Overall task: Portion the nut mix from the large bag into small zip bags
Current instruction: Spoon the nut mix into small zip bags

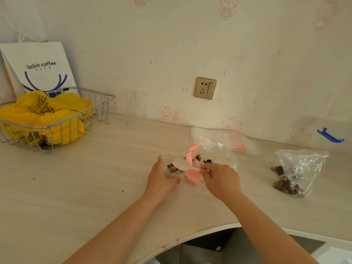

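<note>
One clear zip bag with a red seal (297, 172) lies filled with nuts well off to the right, so a portion looks done. The left hand (162, 176) cups a small clear bag (172, 171) while the right hand (219, 178) pinches a white plastic spoon (183, 164) over it, the large crumpled clear bag with pink plastic (211, 153) just behind; empty zip bags (228, 138) wait by the wall.

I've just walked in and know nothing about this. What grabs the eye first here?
Two bare hands meet mid-desk: the left hand holds a small zip bag open while the right hand tips a white spoon of nut mix into it. A bright yellow bag fills the wire basket far left; a filled zip bag lies right.
</note>
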